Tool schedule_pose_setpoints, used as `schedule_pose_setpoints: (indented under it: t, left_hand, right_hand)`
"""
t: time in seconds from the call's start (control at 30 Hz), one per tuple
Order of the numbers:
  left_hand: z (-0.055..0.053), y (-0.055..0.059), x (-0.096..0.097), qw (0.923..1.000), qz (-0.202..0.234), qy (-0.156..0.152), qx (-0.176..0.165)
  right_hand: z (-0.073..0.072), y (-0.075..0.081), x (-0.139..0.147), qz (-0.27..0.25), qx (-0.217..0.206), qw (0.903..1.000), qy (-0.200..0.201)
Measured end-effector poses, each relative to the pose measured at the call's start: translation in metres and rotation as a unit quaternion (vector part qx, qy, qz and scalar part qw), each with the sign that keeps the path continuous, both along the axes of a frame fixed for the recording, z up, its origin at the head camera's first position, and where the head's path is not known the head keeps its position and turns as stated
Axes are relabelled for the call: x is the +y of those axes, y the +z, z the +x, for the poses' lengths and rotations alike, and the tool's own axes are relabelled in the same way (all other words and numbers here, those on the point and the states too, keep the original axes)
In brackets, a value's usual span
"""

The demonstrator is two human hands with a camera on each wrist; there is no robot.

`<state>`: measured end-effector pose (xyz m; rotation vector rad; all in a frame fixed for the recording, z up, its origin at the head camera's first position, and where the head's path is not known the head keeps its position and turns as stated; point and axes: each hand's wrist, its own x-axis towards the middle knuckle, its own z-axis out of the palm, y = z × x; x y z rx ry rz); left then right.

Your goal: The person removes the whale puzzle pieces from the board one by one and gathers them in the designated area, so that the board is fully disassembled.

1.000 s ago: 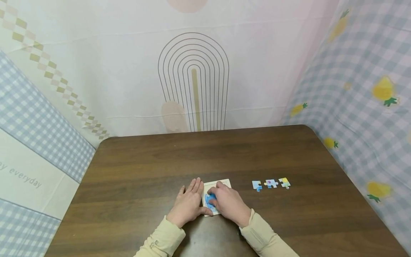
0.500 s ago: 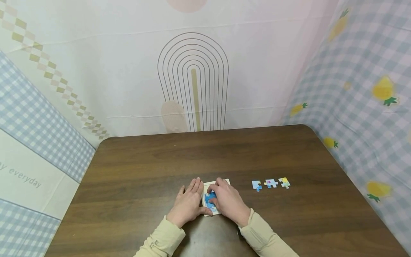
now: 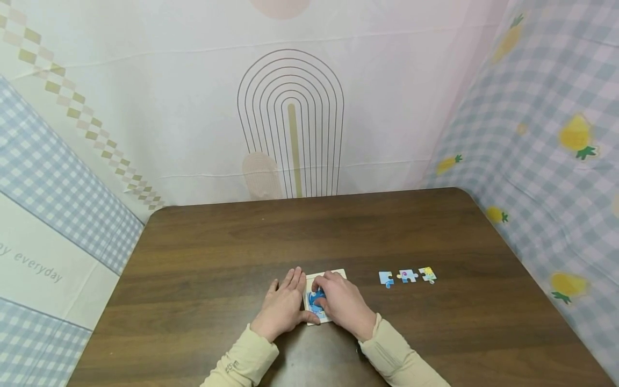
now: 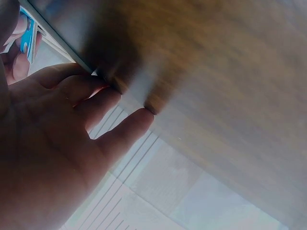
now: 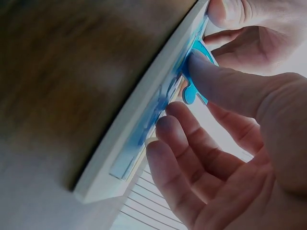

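Note:
A small pale-framed puzzle board (image 3: pixel 315 278) with blue artwork lies flat on the brown table. Along its left edge rests my left hand (image 3: pixel 282 309), fingers straight and thumb across the near left corner. My right hand (image 3: pixel 347 306) is over the board's right part and covers much of it. Between its thumb and fingers it pinches a blue jigsaw piece (image 5: pixel 189 93), tilted up from the board in the right wrist view. The other right fingertips touch or hover close to the board's surface. In the left wrist view the blue piece shows only at the upper left corner.
Three loose jigsaw pieces lie in a row right of the board: a light blue one (image 3: pixel 386 278), one with a pink swirl (image 3: pixel 408 276) and one with a yellow figure (image 3: pixel 427 274). Patterned cloth (image 3: pixel 203 134) hangs behind the table (image 3: pixel 217 242) and at both sides.
The right fingers shift slightly over the board, still pinching the blue piece. The left hand and the three loose pieces stay where they were.

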<state>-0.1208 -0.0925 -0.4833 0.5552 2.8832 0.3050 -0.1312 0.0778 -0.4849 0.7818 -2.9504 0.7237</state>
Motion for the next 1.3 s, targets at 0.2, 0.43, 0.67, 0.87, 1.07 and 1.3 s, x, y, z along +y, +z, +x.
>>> schedule_pose_setpoints:
  t: [0.2,0.43,0.67,0.87,1.07,1.3]
  left_hand:
    - [0.0,0.0,0.0,1.0,0.001,-0.001,0.005]
    - [0.001,0.001,0.0,0.9999,0.003,0.0,0.01]
    - [0.001,0.001,0.0,0.9999,0.0,-0.004,0.011]
    - [0.0,0.002,-0.001,0.9999,0.003,-0.002,0.01]
    - [-0.001,0.0,0.0,0.9999,-0.012,0.001,0.005]
    - [-0.001,0.0,0.002,0.9999,-0.014,0.008,-0.005]
  right_hand:
    - [0.005,0.001,0.001,-0.009,0.021,0.9997,0.009]
    - [0.008,0.001,0.001,-0.025,0.025,0.9993,0.008]
    - [0.008,0.001,0.002,-0.026,0.007,0.9996,0.008]
    - [0.006,-0.001,0.002,-0.028,0.011,0.9995,0.006]
    - [0.005,0.0,0.006,-0.071,-0.016,0.9973,0.007]
    - [0.004,0.02,0.027,-0.191,-0.075,0.9781,-0.036]
